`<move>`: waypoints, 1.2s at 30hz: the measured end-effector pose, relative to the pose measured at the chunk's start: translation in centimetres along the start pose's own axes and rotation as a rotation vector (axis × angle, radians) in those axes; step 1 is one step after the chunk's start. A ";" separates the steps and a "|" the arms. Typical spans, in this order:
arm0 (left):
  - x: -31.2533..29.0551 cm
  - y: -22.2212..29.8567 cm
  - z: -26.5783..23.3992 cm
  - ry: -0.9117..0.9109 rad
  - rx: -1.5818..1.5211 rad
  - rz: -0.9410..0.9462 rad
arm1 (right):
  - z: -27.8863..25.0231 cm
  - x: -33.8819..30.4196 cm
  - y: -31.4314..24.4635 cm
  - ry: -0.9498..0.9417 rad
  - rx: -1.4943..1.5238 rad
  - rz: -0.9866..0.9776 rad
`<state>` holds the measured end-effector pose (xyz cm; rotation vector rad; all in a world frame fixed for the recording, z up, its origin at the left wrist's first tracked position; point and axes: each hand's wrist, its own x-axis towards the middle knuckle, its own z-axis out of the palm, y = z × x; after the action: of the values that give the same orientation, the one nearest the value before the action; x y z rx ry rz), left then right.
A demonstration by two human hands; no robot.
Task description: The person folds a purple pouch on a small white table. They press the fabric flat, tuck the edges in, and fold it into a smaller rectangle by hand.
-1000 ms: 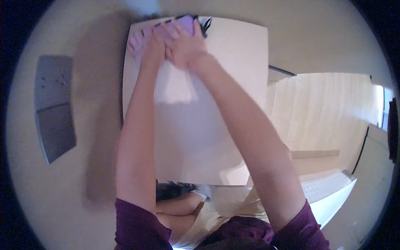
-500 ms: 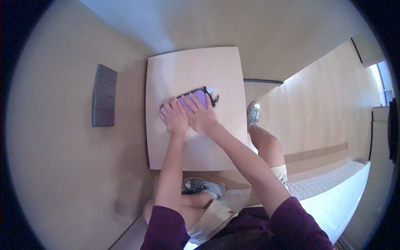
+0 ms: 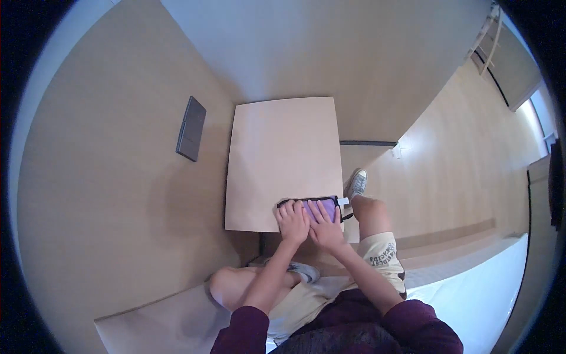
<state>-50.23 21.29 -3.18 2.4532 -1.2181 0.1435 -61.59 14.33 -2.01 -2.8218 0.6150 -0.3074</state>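
A small purple pouch [image 3: 331,203] with black edging lies at the near right edge of the light wooden tabletop [image 3: 283,147]. A white tab and a black loop stick out at its right end. My left hand [image 3: 293,223] rests flat on the pouch's left part, fingers stretched out. Beside it, my right hand [image 3: 324,229] presses flat on the right part with its fingers spread. The hands sit close together and cover much of the pouch, so what is under the palms is hidden.
Wooden panels rise behind and to the left of the tabletop. A dark grey wall plate [image 3: 191,130] is on the left panel. My shoe [image 3: 357,183] stands on the wood floor [image 3: 436,171] to the right. A white padded surface [image 3: 471,289] lies at the lower right.
Both hands and the pouch have moved from the middle of the tabletop toward me and to the right. My view has also shifted. The hands remain flat on the pouch.
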 end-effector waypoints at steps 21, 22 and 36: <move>5.0 0.0 -0.5 -0.086 -0.048 0.133 | -1.8 5.3 1.7 -0.006 -0.036 0.322; 5.9 0.1 -0.1 -0.099 -0.054 0.125 | -1.7 6.3 2.1 0.035 -0.033 0.366; 18.7 1.3 4.5 0.060 -0.008 -0.089 | -0.9 20.7 9.3 0.079 -0.103 0.337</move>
<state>-40.13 4.94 -2.04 2.4731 -1.0806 0.1856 -46.95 -3.01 -0.55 -2.7446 1.1345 -0.3316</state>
